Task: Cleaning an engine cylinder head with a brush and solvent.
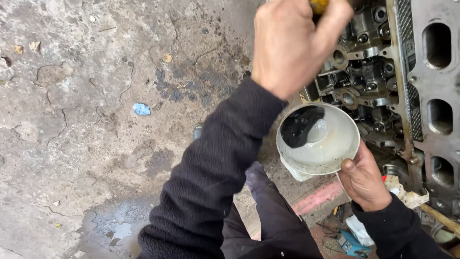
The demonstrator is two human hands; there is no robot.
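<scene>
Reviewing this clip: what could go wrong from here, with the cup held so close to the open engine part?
1. The white cup holds dark liquid and is gripped only at its rim by the right hand; it might tip and spill onto the exposed engine head.
2. The left hand grips a yellow-handled tool whose tip is out of view; drips could fall onto the cracked concrete floor.

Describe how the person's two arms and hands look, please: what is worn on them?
Both arms wear long, dark, almost black sleeves of a fuzzy, fleece-like fabric that reach the wrists. The left hand and the right hand are bare: no gloves, rings or watch show. The right hand's fingers look smudged with grime.
</scene>
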